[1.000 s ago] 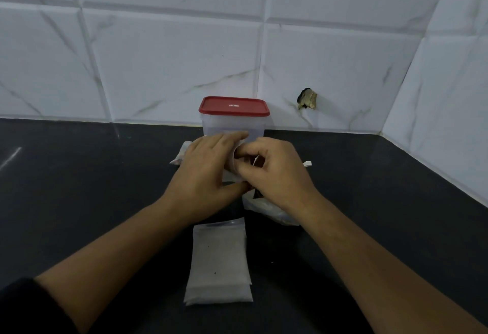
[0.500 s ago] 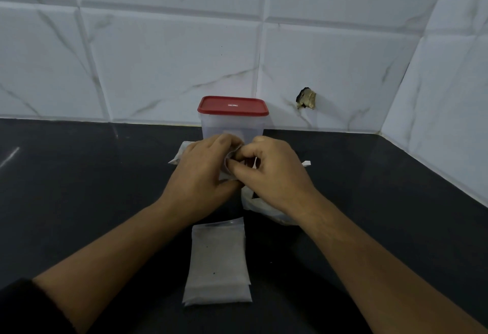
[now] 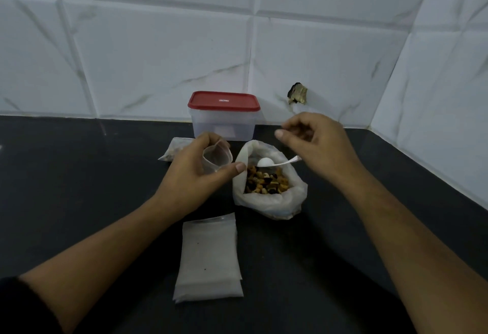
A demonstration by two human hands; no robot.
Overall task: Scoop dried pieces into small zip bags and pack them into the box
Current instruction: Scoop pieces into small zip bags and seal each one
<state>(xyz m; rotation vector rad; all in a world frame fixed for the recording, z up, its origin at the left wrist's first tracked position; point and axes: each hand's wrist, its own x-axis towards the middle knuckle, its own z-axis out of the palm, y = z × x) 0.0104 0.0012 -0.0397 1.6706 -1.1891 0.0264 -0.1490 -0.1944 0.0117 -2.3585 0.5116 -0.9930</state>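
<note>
My left hand (image 3: 195,175) grips a small clear zip bag (image 3: 217,159), holding its mouth open just left of the big plastic bag (image 3: 293,196). That big bag stands open on the black counter with mixed dried pieces (image 3: 265,183) inside. A white plastic spoon (image 3: 265,162) lies across it, bowl on the pieces, handle pointing right. My right hand (image 3: 317,146) hovers above the spoon handle with fingers loosely curled, holding nothing. The clear box with a shut red lid (image 3: 224,101) stands behind, by the wall.
A stack of empty zip bags (image 3: 208,257) lies flat on the counter near me, between my forearms. A filled small bag (image 3: 174,149) lies left of the box, partly behind my left hand. Tiled walls close the back and the right side.
My hands were together, both working the small zip bag's mouth. They have parted: the left keeps the opened bag, the right has let go and moved right, uncovering the big bag and spoon.
</note>
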